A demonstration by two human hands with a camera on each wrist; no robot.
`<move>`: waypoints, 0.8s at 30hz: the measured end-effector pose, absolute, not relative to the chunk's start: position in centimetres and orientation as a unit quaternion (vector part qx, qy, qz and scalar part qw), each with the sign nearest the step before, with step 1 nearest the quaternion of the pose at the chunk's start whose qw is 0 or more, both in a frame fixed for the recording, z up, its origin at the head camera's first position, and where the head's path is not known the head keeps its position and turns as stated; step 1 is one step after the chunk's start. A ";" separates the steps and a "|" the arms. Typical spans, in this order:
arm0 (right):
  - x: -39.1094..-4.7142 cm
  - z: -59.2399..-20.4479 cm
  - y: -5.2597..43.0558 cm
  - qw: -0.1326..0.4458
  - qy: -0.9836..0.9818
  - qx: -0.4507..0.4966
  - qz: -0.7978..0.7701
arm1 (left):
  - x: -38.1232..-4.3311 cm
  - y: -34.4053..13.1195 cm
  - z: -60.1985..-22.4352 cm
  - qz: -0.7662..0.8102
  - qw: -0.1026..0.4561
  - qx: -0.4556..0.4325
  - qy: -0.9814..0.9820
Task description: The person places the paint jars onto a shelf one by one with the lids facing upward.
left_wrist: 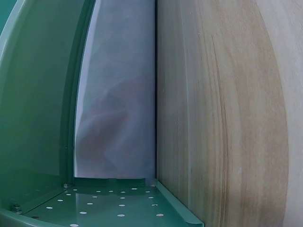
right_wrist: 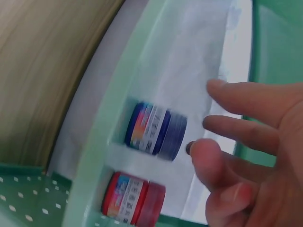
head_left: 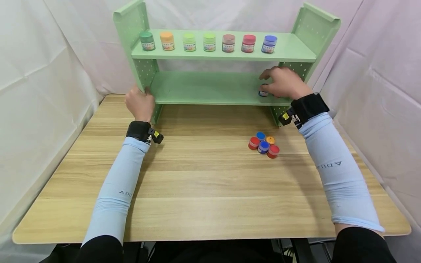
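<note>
My left hand [head_left: 140,104] grips the front edge of the left side panel of a light green two-tier shelf rack [head_left: 210,89]. At the right end of the lower shelf, my right hand [head_left: 284,82] is held over a small blue paint jar [right_wrist: 150,128], with thumb and fingers spread. In the right wrist view the fingertips are apart from the jar's lid. Next to this jar stands a red paint jar [right_wrist: 125,197], hidden behind the hand in the head view. The left wrist view shows the rack's perforated panel [left_wrist: 109,203], but no fingers.
On the upper shelf several paint jars stand in a row, from a dark green jar [head_left: 147,41] to a blue jar [head_left: 269,44]. A cluster of several red, blue and orange jars [head_left: 263,147] sits on the wooden table [head_left: 204,190]. White curtains [head_left: 39,73] surround the table.
</note>
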State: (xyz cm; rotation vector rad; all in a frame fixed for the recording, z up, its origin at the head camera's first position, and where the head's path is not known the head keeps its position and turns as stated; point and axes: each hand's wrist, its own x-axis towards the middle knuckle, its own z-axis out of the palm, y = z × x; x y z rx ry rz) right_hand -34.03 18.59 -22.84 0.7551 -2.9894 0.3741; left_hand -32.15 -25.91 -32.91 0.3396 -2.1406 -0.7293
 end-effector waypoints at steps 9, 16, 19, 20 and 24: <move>-30.8 -25.2 19.7 0.125 -0.925 0.305 0.191 | -32.2 -26.0 -33.0 -0.288 0.422 0.132 -0.850; -28.9 -28.4 21.6 -0.045 -0.927 0.324 0.182 | -32.3 -25.8 -33.0 -0.290 0.419 0.129 -0.851; -28.7 -29.5 22.2 -0.130 -0.928 0.296 0.187 | -32.2 -25.8 -32.9 -0.290 0.421 0.126 -0.850; -28.7 -29.7 22.4 -0.155 -0.926 0.287 0.189 | -32.1 -25.7 -32.8 -0.289 0.420 0.128 -0.851; -28.8 -30.2 22.8 -0.236 -0.920 0.253 0.186 | -32.0 -25.8 -32.8 -0.294 0.418 0.133 -0.849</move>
